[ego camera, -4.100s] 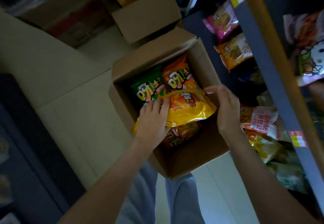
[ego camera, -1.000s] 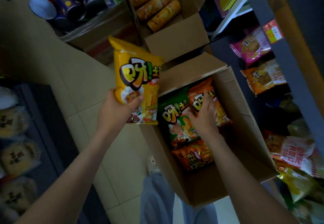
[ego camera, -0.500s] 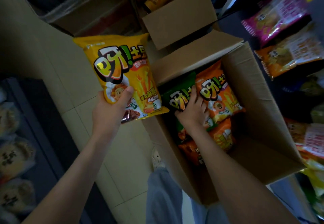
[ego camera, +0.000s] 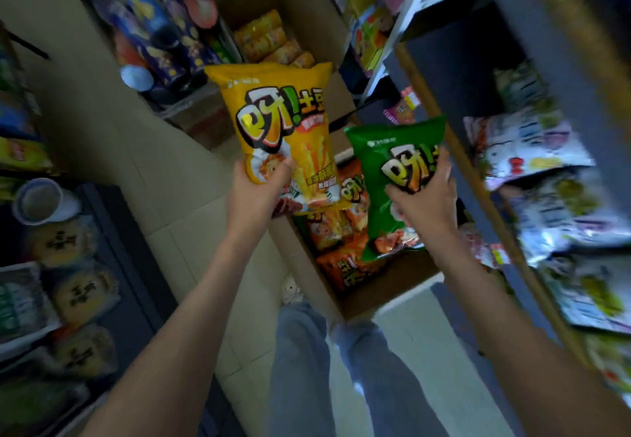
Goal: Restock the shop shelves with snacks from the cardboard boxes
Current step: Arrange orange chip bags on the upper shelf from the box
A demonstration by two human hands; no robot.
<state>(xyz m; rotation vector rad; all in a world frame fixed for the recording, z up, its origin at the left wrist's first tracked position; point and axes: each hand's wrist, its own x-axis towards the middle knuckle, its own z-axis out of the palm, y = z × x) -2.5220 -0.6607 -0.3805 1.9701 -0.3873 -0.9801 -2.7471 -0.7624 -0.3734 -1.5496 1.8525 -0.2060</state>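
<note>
My left hand (ego camera: 254, 194) grips the lower end of a yellow snack bag (ego camera: 280, 129) and holds it upright above the floor. My right hand (ego camera: 426, 201) grips a green snack bag (ego camera: 389, 177) of the same brand, lifted over the open cardboard box (ego camera: 386, 289). Orange snack bags (ego camera: 341, 265) lie inside the box beneath both hands. The shelf unit (ego camera: 478, 170) with assorted snack packets stands to the right.
A second cardboard box (ego camera: 307, 2) with yellow packets stands farther back, beside a crate of blue crisp tubes (ego camera: 160, 37). Another shelf of packaged cakes (ego camera: 78, 293) lines the left. My legs (ego camera: 341, 368) stand on the tiled aisle floor between them.
My right hand has pulled the green bag out of the box and raised it. My left hand has lifted the yellow bag higher and towards the middle.
</note>
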